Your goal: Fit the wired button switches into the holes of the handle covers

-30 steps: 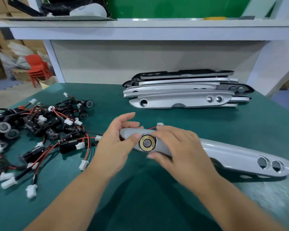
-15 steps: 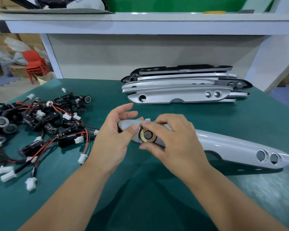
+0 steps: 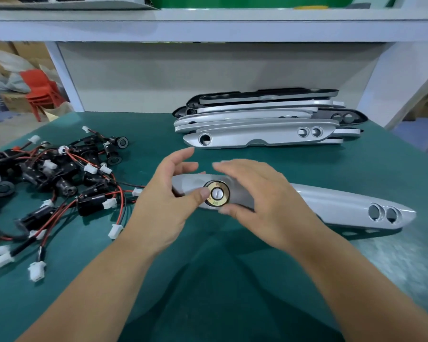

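Switches [image 3: 52, 183] left of cover [image 3: 331, 206]

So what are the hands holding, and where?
The left hand grips the silver handle cover by its switch end, thumb on the gold switch. The right hand: cannot tell.

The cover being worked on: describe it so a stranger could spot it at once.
On the green table, nearer than the stack of covers, one silver cover lies alone between left hand and right hand. Only it has a brass-ringed switch fitted.
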`<state>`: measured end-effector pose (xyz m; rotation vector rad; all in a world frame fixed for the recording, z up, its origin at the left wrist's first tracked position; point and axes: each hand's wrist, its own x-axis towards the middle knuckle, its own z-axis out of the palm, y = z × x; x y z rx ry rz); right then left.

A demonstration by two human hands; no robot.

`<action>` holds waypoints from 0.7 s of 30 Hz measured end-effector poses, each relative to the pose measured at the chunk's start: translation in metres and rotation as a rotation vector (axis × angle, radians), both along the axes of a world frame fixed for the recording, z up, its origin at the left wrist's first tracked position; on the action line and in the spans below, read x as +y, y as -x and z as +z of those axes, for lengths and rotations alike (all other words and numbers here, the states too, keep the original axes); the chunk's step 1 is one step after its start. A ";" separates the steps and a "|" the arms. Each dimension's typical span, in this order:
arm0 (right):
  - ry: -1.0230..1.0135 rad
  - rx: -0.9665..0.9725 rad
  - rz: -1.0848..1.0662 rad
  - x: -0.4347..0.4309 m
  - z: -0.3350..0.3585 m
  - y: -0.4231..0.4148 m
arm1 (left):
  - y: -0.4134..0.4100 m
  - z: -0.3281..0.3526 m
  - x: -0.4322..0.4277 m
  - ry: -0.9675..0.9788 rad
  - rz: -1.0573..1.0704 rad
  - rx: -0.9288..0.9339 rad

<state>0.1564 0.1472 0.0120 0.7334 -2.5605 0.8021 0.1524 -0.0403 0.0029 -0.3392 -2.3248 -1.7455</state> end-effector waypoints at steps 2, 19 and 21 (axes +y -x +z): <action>-0.003 -0.119 -0.075 0.010 0.003 0.001 | 0.000 0.000 0.000 0.008 0.011 -0.009; -0.289 -0.206 -0.300 0.006 -0.014 0.010 | 0.003 -0.011 0.006 0.257 0.040 -0.205; -0.301 -0.195 -0.305 0.005 -0.017 0.011 | 0.002 -0.011 0.007 0.231 0.033 -0.221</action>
